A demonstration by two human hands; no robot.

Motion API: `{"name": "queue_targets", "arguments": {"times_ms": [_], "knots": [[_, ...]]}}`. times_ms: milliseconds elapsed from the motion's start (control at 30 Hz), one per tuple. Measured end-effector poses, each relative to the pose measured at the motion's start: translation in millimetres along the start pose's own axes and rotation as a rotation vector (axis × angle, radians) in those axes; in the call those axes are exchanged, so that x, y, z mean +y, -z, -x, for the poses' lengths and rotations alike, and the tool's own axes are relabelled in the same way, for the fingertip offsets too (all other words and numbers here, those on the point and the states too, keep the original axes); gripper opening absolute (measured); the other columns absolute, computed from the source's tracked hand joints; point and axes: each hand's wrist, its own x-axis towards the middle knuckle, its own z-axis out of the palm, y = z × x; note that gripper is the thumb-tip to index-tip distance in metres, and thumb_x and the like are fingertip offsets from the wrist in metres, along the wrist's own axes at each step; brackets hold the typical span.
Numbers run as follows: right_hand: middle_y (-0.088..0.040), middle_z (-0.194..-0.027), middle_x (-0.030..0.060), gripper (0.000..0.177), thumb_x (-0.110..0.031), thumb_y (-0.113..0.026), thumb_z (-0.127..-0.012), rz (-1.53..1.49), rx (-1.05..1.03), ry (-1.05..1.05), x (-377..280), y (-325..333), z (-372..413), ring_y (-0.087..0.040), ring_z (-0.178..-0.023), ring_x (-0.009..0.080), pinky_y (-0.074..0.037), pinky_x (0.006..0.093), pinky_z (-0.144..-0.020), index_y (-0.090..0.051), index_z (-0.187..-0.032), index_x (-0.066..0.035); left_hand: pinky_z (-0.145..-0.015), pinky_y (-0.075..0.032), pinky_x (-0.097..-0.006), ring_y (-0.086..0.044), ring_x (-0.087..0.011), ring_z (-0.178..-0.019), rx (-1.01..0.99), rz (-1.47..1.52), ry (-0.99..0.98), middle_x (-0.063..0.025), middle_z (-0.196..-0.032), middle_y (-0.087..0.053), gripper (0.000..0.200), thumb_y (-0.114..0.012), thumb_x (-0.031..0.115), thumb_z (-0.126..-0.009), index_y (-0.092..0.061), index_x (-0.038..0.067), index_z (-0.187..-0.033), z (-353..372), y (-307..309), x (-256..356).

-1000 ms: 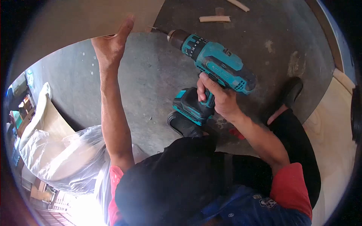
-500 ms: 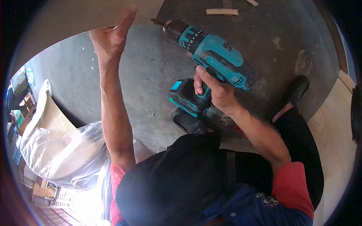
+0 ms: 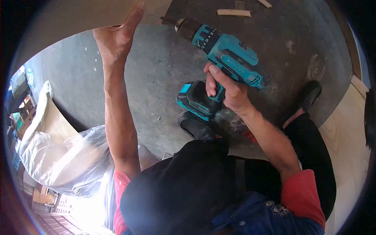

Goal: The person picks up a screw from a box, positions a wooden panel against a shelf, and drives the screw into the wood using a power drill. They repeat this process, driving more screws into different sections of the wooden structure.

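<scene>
Right grip (image 3: 234, 92): clenched around a teal-and-black drill (image 3: 229, 49), right of centre in the frame; drill bit (image 3: 168, 20) aimed toward the upper left, tip at the corner of a brown board (image 3: 74, 23), contact unclear; left grip (image 3: 117, 37): clasping that board's lower edge, upper left, thumb on the visible face, remaining fingers hidden; wooden strip (image 3: 234, 13), top of frame, on grey floor (image 3: 156, 78).
</scene>
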Motion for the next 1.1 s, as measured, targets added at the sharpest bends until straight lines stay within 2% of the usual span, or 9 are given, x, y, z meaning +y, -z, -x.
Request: {"name": "queue_targets", "arguments": {"times_ms": [233, 367, 433, 533, 767, 833, 933, 1033, 1100], "knots": [[-0.052, -0.064, 0.0031, 0.023, -0.023, -0.063, -0.095, 0.016, 0.000, 0.010, -2, 0, -2, -0.052, -0.054, 0.0125, -0.044, 0.0277, -0.053, -0.057, -0.096, 0.000, -0.068, -0.047, -0.0334, -0.059, -0.0160, -0.077, -0.060, -0.019, 0.007, -0.0056, -0.084, -0.065, 0.021, -0.074, 0.020, -0.086, -0.067, 0.001, -0.092, -3, 4, 13], [-0.052, -0.065, 0.0031, 0.023, -0.023, -0.063, -0.095, -0.018, -0.006, -0.007, 1, 2, -4, -0.052, -0.054, 0.0126, -0.044, 0.0281, -0.053, -0.057, -0.096, -0.001, -0.068, -0.047, -0.0336, -0.058, -0.0159, -0.077, 0.006, -0.054, 0.038, -0.0048, -0.083, -0.065, 0.021, -0.075, 0.020, -0.085, -0.067, 0.001, -0.091, 0, -2, 12], [-0.052, -0.065, 0.0033, 0.022, -0.023, -0.063, -0.095, -0.018, -0.013, -0.001, 1, 2, -5, -0.052, -0.054, 0.0126, -0.044, 0.0283, -0.053, -0.058, -0.096, -0.001, -0.065, -0.046, -0.0318, -0.057, -0.0146, -0.074, -0.003, 0.012, 0.162, -0.0037, -0.080, -0.063, 0.020, -0.075, 0.020, -0.085, -0.067, 0.001, -0.087, 2, -2, 16], [-0.052, -0.065, 0.0034, 0.021, -0.022, -0.062, -0.095, 0.004, -0.013, 0.026, 2, 0, -6, -0.052, -0.054, 0.0128, -0.044, 0.0284, -0.053, -0.058, -0.095, -0.002, -0.061, -0.044, -0.0292, -0.055, -0.0130, -0.071, -0.015, 0.023, -0.011, -0.0026, -0.077, -0.061, 0.020, -0.075, 0.018, -0.085, -0.066, 0.001, -0.084, -3, 0, 8], [-0.052, -0.065, 0.0033, 0.020, -0.021, -0.062, -0.095, -0.036, -0.022, -0.003, 6, -1, -9, -0.052, -0.054, 0.0130, -0.044, 0.0286, -0.054, -0.058, -0.095, -0.001, -0.061, -0.043, -0.0295, -0.054, -0.0125, -0.069, -0.065, 0.002, 0.131, -0.0026, -0.076, -0.060, 0.018, -0.073, 0.018, -0.085, -0.065, 0.002, -0.082, -2, 3, 6], [-0.052, -0.065, 0.0030, 0.021, -0.022, -0.061, -0.096, 0.002, -0.032, 0.040, 7, -3, -11, -0.052, -0.055, 0.0129, -0.044, 0.0288, -0.055, -0.058, -0.094, -0.002, -0.061, -0.043, -0.0291, -0.054, -0.0120, -0.069, 0.024, 0.062, -0.073, -0.0025, -0.076, -0.061, 0.018, -0.073, 0.017, -0.085, -0.065, 0.002, -0.081, -4, -4, 2], [-0.051, -0.065, 0.0027, 0.021, -0.023, -0.060, -0.096, -0.010, -0.022, 0.000, 5, -8, -12, -0.051, -0.056, 0.0127, -0.044, 0.0289, -0.055, -0.057, -0.092, -0.003, -0.061, -0.043, -0.0284, -0.055, -0.0116, -0.070, -0.069, 0.019, -0.062, -0.0025, -0.076, -0.061, 0.017, -0.073, 0.017, -0.086, -0.066, 0.002, -0.083, -4, 3, -4], [-0.050, -0.065, 0.0024, 0.021, -0.023, -0.060, -0.096, -0.051, -0.041, -0.005, 11, -6, -13, -0.051, -0.056, 0.0125, -0.044, 0.0286, -0.056, -0.056, -0.091, -0.003, -0.061, -0.044, -0.0285, -0.055, -0.0111, -0.071, -0.007, 0.105, 0.063, -0.0022, -0.076, -0.062, 0.016, -0.073, 0.017, -0.086, -0.067, 0.001, -0.084, 0, -2, -1], [-0.050, -0.065, 0.0025, 0.021, -0.023, -0.060, -0.096, -0.036, -0.039, -0.006, 12, -7, -13, -0.050, -0.056, 0.0124, -0.044, 0.0285, -0.057, -0.056, -0.091, -0.003, -0.061, -0.044, -0.0281, -0.055, -0.0108, -0.071, -0.007, 0.102, 0.042, -0.0019, -0.077, -0.062, 0.016, -0.073, 0.016, -0.086, -0.068, 0.001, -0.084, -1, -2, -1]]}}
